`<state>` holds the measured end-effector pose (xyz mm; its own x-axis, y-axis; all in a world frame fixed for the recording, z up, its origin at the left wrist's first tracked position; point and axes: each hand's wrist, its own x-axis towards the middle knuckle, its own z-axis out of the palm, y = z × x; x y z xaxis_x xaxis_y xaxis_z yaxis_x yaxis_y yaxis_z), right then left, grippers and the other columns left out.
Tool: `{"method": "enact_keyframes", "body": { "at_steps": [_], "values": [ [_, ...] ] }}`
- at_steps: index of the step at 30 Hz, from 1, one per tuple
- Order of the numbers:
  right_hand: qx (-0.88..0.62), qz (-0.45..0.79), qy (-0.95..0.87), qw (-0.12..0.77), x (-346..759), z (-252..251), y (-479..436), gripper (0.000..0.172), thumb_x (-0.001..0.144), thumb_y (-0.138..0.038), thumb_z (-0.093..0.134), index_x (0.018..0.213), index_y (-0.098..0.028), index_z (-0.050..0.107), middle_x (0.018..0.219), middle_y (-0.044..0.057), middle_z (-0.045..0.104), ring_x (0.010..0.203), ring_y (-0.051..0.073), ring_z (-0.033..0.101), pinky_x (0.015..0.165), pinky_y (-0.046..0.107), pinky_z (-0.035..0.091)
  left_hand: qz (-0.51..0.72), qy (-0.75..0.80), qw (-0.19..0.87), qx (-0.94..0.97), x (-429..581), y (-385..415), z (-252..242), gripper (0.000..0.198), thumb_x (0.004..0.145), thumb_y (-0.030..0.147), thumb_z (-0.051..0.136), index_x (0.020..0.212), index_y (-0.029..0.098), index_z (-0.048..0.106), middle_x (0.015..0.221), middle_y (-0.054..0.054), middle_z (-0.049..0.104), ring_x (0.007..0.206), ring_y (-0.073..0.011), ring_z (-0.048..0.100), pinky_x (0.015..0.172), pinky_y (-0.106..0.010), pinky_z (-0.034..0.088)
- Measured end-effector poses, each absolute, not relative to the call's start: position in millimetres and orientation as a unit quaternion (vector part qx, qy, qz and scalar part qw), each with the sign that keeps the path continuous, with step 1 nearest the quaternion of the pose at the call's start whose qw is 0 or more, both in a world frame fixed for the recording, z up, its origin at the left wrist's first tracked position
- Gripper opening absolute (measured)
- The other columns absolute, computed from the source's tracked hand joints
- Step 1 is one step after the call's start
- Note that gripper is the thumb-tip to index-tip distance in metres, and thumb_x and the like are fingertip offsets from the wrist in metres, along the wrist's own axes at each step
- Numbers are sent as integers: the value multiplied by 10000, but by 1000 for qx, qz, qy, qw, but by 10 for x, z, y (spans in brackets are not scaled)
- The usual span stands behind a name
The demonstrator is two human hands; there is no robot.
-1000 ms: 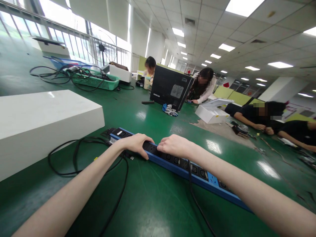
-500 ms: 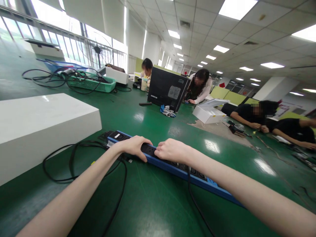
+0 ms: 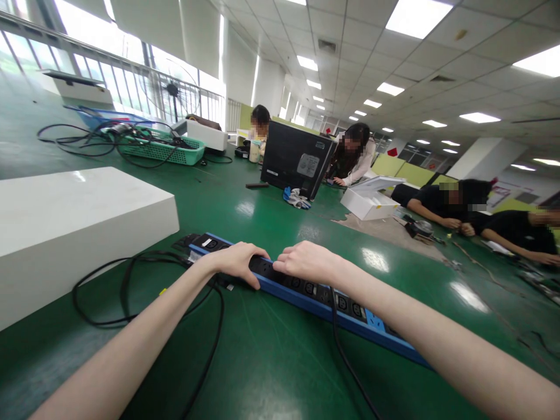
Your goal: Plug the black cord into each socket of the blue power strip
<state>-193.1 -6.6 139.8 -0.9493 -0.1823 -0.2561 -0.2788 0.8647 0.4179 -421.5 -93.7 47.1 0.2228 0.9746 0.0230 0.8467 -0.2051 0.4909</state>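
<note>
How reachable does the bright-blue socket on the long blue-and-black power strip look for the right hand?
Probably yes: nothing seems plugged into the blue socket, though the right hand would have to draw back first.

The right forearm (image 3: 420, 315) hides the right end of the power strip (image 3: 306, 300), the left hand (image 3: 238, 259) covers some sockets, and the right hand's (image 3: 306, 259) curled fingertips are out of sight, so anything in them cannot be told. A black cable (image 3: 335, 321) vanishes behind the right wrist and off the bottom edge. The left edge cuts the white box (image 3: 87, 204), the right edge 1 co-worker (image 3: 522, 233).
</note>
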Motion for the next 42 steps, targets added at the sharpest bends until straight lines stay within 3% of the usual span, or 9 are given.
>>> {"method": "enact_keyframes", "body": {
  "at_steps": [14, 19, 24, 27, 31, 34, 38, 42],
  "values": [
    [-74, 190, 977, 68, -1720, 1542, 180, 155, 1043, -168, 456, 1154, -208, 558, 1065, 63, 682, 971, 173, 639, 674, 255, 430, 164, 608, 192, 753, -4193, -949, 494, 790, 575, 624, 836, 1271, 293, 663, 1161, -34, 729, 1033, -252, 680, 870, -294, 498],
    [136, 124, 982, -35, -1447, 1771, 397, 198, 1041, -274, 489, 1232, -245, 530, 1119, 49, 701, 977, 198, 668, 717, 261, 429, 162, 610, 201, 749, -4185, -943, 518, 767, 561, 625, 836, 1233, 294, 673, 1131, -20, 729, 1007, -244, 685, 829, -286, 505],
    [222, -75, 957, -171, -1018, 1743, 260, 222, 1017, -325, 511, 1217, -233, 483, 1105, 65, 696, 959, 204, 677, 825, 316, 486, 158, 617, 200, 744, -4151, -934, 524, 747, 569, 607, 828, 1233, 302, 674, 1111, -9, 731, 990, -239, 688, 829, -290, 511],
    [232, -253, 908, -242, -669, 1767, 171, 258, 1010, -404, 512, 1195, -230, 464, 1038, 66, 688, 893, 191, 681, 777, 317, 527, 157, 622, 195, 742, -4132, -941, 536, 735, 573, 601, 821, 1229, 303, 674, 1116, -10, 731, 996, -241, 687, 831, -292, 512],
    [297, -416, 823, -248, -167, 1742, 24, 372, 988, -507, 534, 1233, -244, 437, 821, 3, 660, 587, 145, 608, 518, 245, 473, 139, 622, 192, 746, -4129, -952, 565, 704, 614, 605, 792, 1241, 316, 657, 1079, 4, 737, 966, -229, 691, 810, -283, 510],
    [360, -427, 789, -256, 62, 1523, -103, 358, 972, -512, 559, 1190, -237, 490, 748, -23, 634, 491, 102, 489, 434, 200, 355, 122, 625, 171, 752, -4051, -943, 571, 782, 618, 655, 774, 1303, 309, 626, 1146, -22, 728, 1035, -262, 682, 876, -319, 507],
    [400, -431, 764, -265, 47, 1080, -166, 264, 963, -475, 557, 1012, -217, 532, 669, -44, 592, 506, 98, 455, 462, 203, 319, 147, 605, 118, 774, -3651, -915, 503, 1018, 641, 751, 726, 1497, 276, 449, 1406, -91, 616, 1301, -324, 554, 1081, -403, 411],
    [432, -377, 771, -276, -161, 819, -133, 184, 922, -385, 569, 872, -214, 523, 581, -67, 528, 502, 101, 434, 482, 212, 292, 197, 564, 66, 799, -3132, -902, 372, 903, 783, 735, 630, 1523, 275, 394, 1463, -94, 571, 1351, -296, 509, 1142, -419, 328]
  ]
}}
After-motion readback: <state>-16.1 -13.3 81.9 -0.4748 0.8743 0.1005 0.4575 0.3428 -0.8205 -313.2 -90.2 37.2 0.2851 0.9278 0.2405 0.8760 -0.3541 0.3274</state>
